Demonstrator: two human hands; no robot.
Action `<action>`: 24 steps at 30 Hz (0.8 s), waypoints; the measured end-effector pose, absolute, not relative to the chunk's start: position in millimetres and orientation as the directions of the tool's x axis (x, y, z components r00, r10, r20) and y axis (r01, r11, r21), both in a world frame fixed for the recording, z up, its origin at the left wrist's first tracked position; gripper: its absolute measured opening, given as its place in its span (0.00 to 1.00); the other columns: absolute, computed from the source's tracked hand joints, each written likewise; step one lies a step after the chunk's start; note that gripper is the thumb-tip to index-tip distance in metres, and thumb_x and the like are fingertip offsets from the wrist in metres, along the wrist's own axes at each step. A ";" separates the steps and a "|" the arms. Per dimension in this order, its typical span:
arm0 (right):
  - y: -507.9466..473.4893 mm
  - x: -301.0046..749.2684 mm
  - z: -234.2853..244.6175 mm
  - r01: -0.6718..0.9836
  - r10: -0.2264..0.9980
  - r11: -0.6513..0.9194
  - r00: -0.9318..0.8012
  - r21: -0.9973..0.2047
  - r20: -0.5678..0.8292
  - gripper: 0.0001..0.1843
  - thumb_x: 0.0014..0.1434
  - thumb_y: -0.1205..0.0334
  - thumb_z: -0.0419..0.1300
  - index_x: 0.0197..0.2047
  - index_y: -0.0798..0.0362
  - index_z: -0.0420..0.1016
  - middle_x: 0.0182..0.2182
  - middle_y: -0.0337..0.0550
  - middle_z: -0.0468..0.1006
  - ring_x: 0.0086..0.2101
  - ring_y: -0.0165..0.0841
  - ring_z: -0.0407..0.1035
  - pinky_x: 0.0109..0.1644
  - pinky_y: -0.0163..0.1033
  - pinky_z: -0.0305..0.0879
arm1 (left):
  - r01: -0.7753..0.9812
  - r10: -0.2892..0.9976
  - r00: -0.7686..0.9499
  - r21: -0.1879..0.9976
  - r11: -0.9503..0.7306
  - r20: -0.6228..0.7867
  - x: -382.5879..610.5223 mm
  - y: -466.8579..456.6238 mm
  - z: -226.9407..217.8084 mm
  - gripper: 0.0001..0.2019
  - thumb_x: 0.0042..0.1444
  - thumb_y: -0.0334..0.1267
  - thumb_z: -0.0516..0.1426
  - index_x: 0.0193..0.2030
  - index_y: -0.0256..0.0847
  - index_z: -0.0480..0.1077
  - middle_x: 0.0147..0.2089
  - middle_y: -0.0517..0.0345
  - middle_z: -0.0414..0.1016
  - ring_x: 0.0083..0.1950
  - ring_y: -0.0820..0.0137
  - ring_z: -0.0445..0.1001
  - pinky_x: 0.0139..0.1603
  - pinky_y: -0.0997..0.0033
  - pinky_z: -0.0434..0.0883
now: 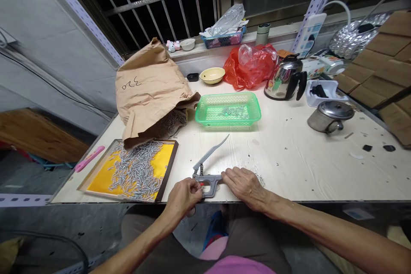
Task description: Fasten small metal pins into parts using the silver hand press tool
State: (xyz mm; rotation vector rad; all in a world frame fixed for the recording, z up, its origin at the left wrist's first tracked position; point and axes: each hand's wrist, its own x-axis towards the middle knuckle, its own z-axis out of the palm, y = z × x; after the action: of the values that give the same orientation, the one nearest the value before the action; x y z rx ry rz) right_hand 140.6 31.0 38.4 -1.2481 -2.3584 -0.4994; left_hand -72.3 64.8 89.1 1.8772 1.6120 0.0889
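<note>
the person's right hand (pixel 245 186) is wrapped over the end of the handle of a grey hand tool (pixel 215 178), gripping it firmly against the near edge of the table (pixel 279 158). the left hand (pixel 184 195) is at the tool's other end, its fingers curled in beside a small red part (pixel 202 183); whether they pinch anything there cannot be told, since the fingertips are hidden. the tool lies between the two hands, its long lever (pixel 210 153) angled up and away to the right, with a dark coil spring (pixel 201 169) at the lever's base. left of the left hand, near the table's edge, sits a shallow tray (pixel 170 167) with a yellow bottom, heaped with small silvery metal pieces (pixel 136 175). a pink-handled implement (pixel 90 158) lies just beside the tray's left side. behind the tray a large brown paper bag (pixel 149 90) leans with its mouth toward it, more small pieces showing inside. beyond the tool stands a green plastic basket (pixel 228 123) holding a scatter of metal pieces. farther back are a yellow bowl (pixel 212 75) and a red plastic bag (pixel 248 68), with a metal kettle (pixel 279 81) and a lidded metal mug (pixel 329 119) to the right.
</note>
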 end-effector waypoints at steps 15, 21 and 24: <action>44.4 150.5 53.8 0.794 0.806 0.589 -0.563 -0.150 0.183 0.04 0.63 0.66 0.52 0.37 0.53 0.67 0.36 0.43 0.71 0.35 0.34 0.62 0.38 0.40 0.53 | 0.725 0.699 0.051 0.508 0.465 -0.713 -66.7 70.4 88.0 0.11 0.42 0.44 0.57 0.23 0.37 0.66 0.14 0.67 0.60 0.14 0.78 0.59 0.12 0.81 0.48; 84.0 166.2 71.0 0.807 0.847 0.517 -0.530 -0.285 0.035 0.51 0.45 0.36 0.63 0.63 0.58 0.54 0.64 0.62 0.48 0.62 0.52 0.39 0.60 0.56 0.42 | 0.705 0.690 0.027 0.503 0.500 -0.724 -64.7 70.0 91.9 0.14 0.39 0.47 0.60 0.22 0.37 0.65 0.15 0.66 0.61 0.14 0.80 0.59 0.13 0.82 0.48; 103.0 167.0 72.8 0.787 0.812 0.530 -0.578 -0.317 -0.078 0.59 0.40 0.33 0.63 0.65 0.62 0.50 0.63 0.64 0.51 0.62 0.55 0.37 0.62 0.59 0.36 | 0.690 0.692 0.030 0.516 0.508 -0.721 -66.1 68.7 90.6 0.14 0.40 0.47 0.59 0.24 0.37 0.67 0.15 0.67 0.61 0.14 0.80 0.59 0.13 0.82 0.50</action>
State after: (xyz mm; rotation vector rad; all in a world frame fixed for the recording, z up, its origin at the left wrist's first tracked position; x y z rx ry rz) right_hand 167.0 103.0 72.8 -1.4020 -2.6777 0.4924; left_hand -66.1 68.7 90.6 1.1901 1.6707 0.0029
